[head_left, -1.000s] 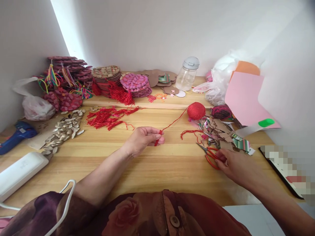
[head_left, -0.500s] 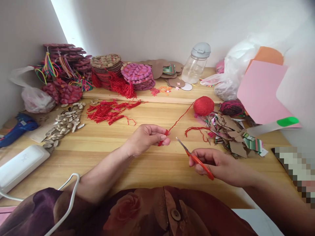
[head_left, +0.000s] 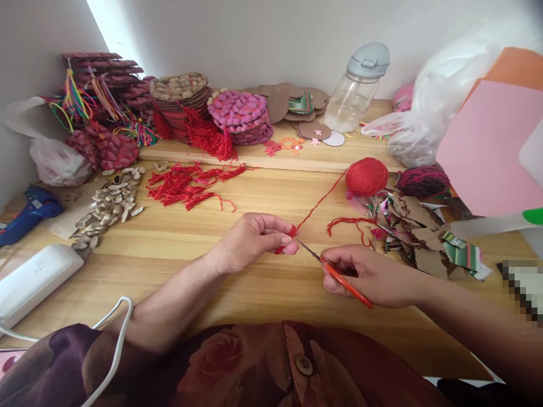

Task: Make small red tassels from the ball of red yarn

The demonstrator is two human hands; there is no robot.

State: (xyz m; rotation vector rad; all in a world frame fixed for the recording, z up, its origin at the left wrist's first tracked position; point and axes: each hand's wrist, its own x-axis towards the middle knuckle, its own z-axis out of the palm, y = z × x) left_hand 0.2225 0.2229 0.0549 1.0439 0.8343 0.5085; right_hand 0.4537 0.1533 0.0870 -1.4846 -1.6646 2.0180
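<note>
Red yarn (head_left: 321, 197) is wound into a small bundle at the fingers of my left hand (head_left: 265, 242), which is closed on it. From there a strand runs taut up to the red yarn ball (head_left: 367, 176). My right hand (head_left: 360, 275) grips orange-handled scissors (head_left: 345, 281) by the handles. Their narrow blades point left, with the tips right beside the left fingertips and the wound yarn. Whether the tips touch the yarn I cannot tell. A loose red yarn piece (head_left: 345, 220) lies beyond the scissors.
Red tassels (head_left: 182, 186) and pistachio-like shells (head_left: 114, 200) lie to the left, near a blue glue gun (head_left: 31, 212). Cardboard scraps (head_left: 418, 226) are heaped on the right. Along the raised back ledge stand decorated round stacks (head_left: 240, 113) and a clear bottle (head_left: 354, 93).
The scissors have moved left, bringing their tips up to the left fingers. The blades look more closed. My view has shifted slightly, while the left hand keeps its hold on the yarn.
</note>
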